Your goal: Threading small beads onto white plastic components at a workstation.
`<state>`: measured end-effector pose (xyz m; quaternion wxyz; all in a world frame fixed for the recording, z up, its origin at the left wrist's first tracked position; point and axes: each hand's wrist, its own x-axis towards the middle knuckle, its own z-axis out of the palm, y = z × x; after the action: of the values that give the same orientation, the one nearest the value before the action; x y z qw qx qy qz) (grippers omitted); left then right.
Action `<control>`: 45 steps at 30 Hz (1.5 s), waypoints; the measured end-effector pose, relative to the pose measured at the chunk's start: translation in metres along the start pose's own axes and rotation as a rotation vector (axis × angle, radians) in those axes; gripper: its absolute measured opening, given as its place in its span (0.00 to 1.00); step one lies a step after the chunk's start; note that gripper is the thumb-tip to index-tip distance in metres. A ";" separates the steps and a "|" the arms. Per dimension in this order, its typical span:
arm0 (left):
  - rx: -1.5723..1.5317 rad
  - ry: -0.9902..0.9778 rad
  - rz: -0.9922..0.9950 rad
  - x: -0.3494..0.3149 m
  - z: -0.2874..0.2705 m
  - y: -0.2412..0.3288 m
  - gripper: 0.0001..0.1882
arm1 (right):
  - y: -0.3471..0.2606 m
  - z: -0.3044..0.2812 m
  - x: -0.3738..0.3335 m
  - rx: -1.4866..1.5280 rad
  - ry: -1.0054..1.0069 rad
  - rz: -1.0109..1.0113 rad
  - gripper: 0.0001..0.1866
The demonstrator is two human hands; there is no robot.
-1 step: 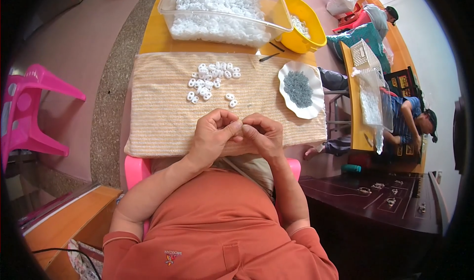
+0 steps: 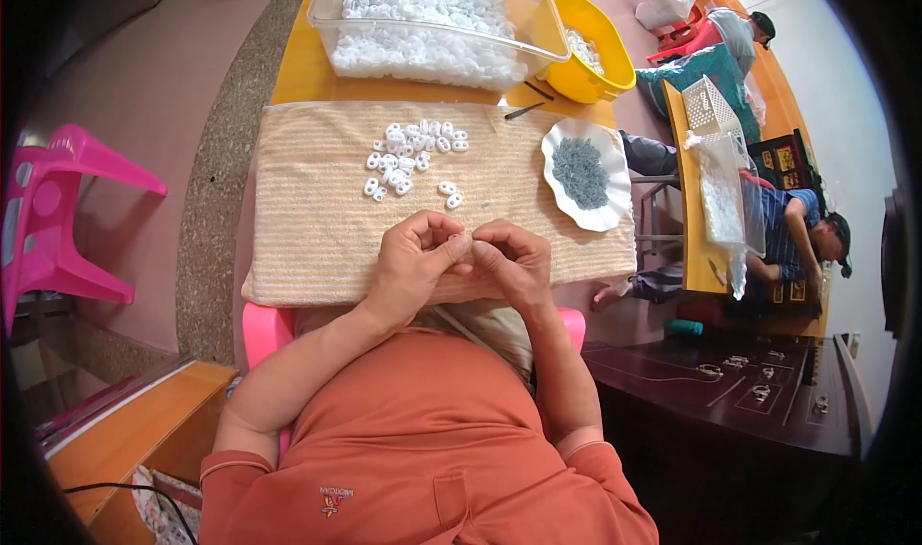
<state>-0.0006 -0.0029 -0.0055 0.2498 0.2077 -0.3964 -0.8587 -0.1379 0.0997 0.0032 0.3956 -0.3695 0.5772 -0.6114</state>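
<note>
My left hand (image 2: 420, 262) and my right hand (image 2: 516, 263) meet above the near part of a striped beige towel (image 2: 317, 209). Both are closed in a pinch, thumbs and fingertips together; whatever they hold is too small and hidden to name. Just beyond them lie a few small white plastic pieces with two holes (image 2: 448, 189), and a larger loose group of the same white pieces (image 2: 405, 146) spreads behind. To the right, a white plate with a wavy rim (image 2: 617, 199) bears a heap of tiny grey pieces (image 2: 579, 174).
At the table's far side stand a clear plastic bin (image 2: 423, 28) full of white pieces and a yellow basin (image 2: 617, 60). A thin dark tool (image 2: 524, 111) lies at the towel's far edge. A pink stool (image 2: 72, 214) stands left. Another person (image 2: 802, 223) sits at a table on the right.
</note>
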 end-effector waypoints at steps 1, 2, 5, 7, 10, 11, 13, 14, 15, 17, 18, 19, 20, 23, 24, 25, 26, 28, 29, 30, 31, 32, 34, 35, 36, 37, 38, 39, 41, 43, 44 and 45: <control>0.008 0.011 -0.017 0.000 0.000 0.000 0.05 | 0.002 0.000 0.000 0.002 0.001 0.002 0.05; 0.017 0.021 -0.034 0.000 0.000 0.001 0.06 | 0.005 -0.002 0.001 0.004 0.018 -0.015 0.05; -0.034 0.038 -0.102 0.000 0.001 0.002 0.09 | 0.010 -0.006 0.002 0.002 0.037 -0.028 0.05; -0.031 0.030 -0.111 0.000 0.000 0.002 0.10 | 0.010 -0.006 0.003 -0.001 0.038 -0.025 0.05; -0.035 0.018 -0.126 -0.001 0.001 0.002 0.12 | 0.006 -0.003 0.003 0.038 0.034 -0.013 0.05; -0.041 0.016 -0.131 -0.001 0.001 0.003 0.12 | 0.005 -0.003 0.003 0.036 0.031 -0.007 0.05; -0.053 0.024 -0.136 -0.001 0.002 0.003 0.11 | 0.006 -0.003 0.004 0.036 0.027 0.000 0.05; -0.067 0.028 -0.139 -0.002 0.002 0.002 0.11 | 0.007 -0.004 0.003 0.023 0.024 0.004 0.05; -0.067 0.029 -0.141 -0.002 0.002 0.002 0.11 | 0.007 -0.005 0.003 0.010 0.021 0.007 0.05; -0.067 0.012 -0.140 -0.001 0.001 0.001 0.11 | 0.008 -0.004 0.003 0.008 0.019 0.010 0.05; -0.067 0.014 -0.141 -0.001 0.000 0.001 0.11 | 0.009 -0.004 0.003 0.005 0.017 0.011 0.04; -0.061 0.017 -0.140 -0.001 0.000 0.000 0.10 | 0.009 -0.004 0.003 0.006 0.017 0.012 0.04; -0.056 0.019 -0.139 -0.001 0.000 0.000 0.10 | 0.009 -0.005 0.003 0.014 0.007 0.024 0.04; -0.073 0.023 -0.129 0.000 0.000 -0.001 0.09 | 0.008 -0.005 0.004 0.010 -0.003 0.034 0.05; -0.073 0.023 -0.129 0.000 0.000 -0.001 0.09 | 0.007 -0.005 0.004 -0.003 -0.004 0.032 0.05; -0.070 0.029 -0.132 0.000 0.000 0.001 0.08 | 0.008 -0.005 0.004 -0.003 -0.004 0.033 0.05; -0.066 0.035 -0.135 -0.001 0.000 0.001 0.08 | 0.008 -0.005 0.004 -0.005 -0.004 0.026 0.05; -0.075 0.035 -0.135 0.000 -0.001 -0.001 0.08 | 0.008 -0.004 0.004 -0.008 -0.004 0.018 0.05; -0.085 0.035 -0.136 0.000 -0.001 -0.001 0.08 | 0.007 -0.004 0.004 -0.016 0.003 0.023 0.05; -0.085 0.034 -0.137 0.000 -0.001 -0.001 0.08 | 0.006 -0.004 0.003 -0.024 0.010 0.027 0.05; -0.072 0.029 -0.147 0.000 0.000 0.001 0.08 | 0.005 -0.004 0.003 -0.024 0.010 0.028 0.05; -0.059 0.024 -0.156 -0.001 -0.001 0.002 0.08 | 0.004 -0.004 0.004 -0.019 0.009 0.028 0.05; -0.062 0.029 -0.162 -0.001 -0.001 0.003 0.08 | 0.004 -0.004 0.004 -0.014 0.007 0.028 0.05; -0.066 0.033 -0.170 -0.001 -0.001 0.003 0.09 | 0.005 -0.005 0.004 -0.019 0.010 0.036 0.05; -0.066 0.033 -0.170 -0.001 -0.001 0.003 0.09 | 0.005 -0.005 0.004 -0.023 0.012 0.044 0.05; -0.073 0.032 -0.168 -0.001 -0.001 0.003 0.08 | 0.007 -0.006 0.004 -0.023 0.012 0.044 0.05; -0.081 0.030 -0.166 -0.001 0.000 0.003 0.08 | 0.008 -0.007 0.004 -0.016 0.007 0.035 0.05; -0.081 0.029 -0.167 -0.001 0.000 0.003 0.08 | 0.009 -0.008 0.004 -0.009 0.002 0.025 0.05; -0.103 0.035 -0.161 -0.001 0.000 0.002 0.08 | 0.007 -0.007 0.004 -0.016 0.000 0.033 0.05; -0.085 0.031 -0.166 -0.001 -0.001 0.003 0.08 | 0.006 -0.007 0.004 -0.022 -0.004 0.042 0.05; -0.067 0.025 -0.171 -0.001 -0.001 0.003 0.08 | 0.006 -0.007 0.005 -0.024 -0.014 0.039 0.05; -0.068 0.025 -0.171 -0.001 -0.002 0.002 0.08 | 0.006 -0.007 0.005 -0.026 -0.025 0.036 0.05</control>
<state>0.0017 -0.0046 -0.0046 0.1872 0.2430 -0.3448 -0.8871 -0.1461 0.0979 -0.0031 0.4090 -0.3717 0.5866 -0.5920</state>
